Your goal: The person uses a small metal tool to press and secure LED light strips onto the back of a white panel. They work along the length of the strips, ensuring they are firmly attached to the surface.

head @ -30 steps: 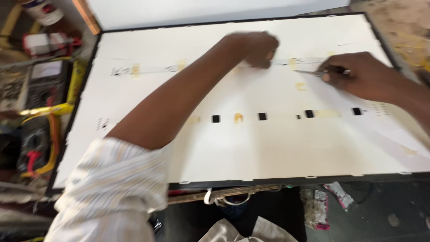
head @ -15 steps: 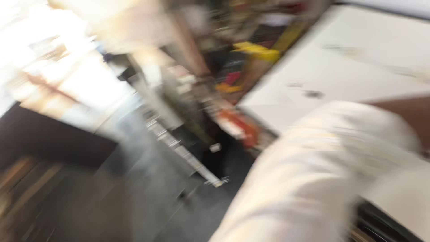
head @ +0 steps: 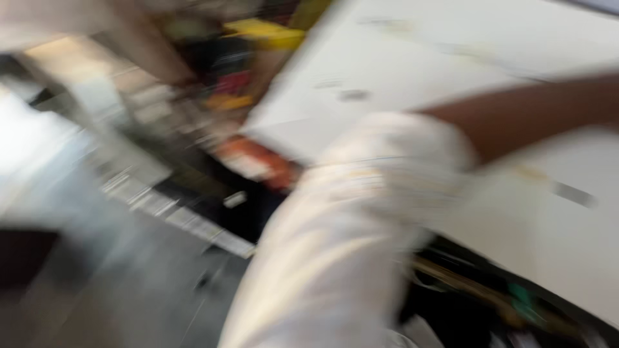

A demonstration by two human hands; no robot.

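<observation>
Heavy motion blur across the whole view, so most edges are smeared. Neither hand is in frame: the forearm (head: 535,113) runs off the right edge before the wrist, so I can't tell whether those fingers are spread, curled or gripping anything, and the other hand doesn't show at all. What is readable: a rolled-up white sleeve (head: 361,212) fills the lower middle, with the bare forearm stretching right over a large white panel (head: 451,38). The panel lies tilted across the upper right, with a few small dark marks (head: 572,194) on it, too blurred to identify. Left of the panel is a clutter of yellow, red and orange items (head: 258,161), shapes not distinguishable. Grey floor (head: 97,270) lower left, plus a pale ribbed strip (head: 193,222).
</observation>
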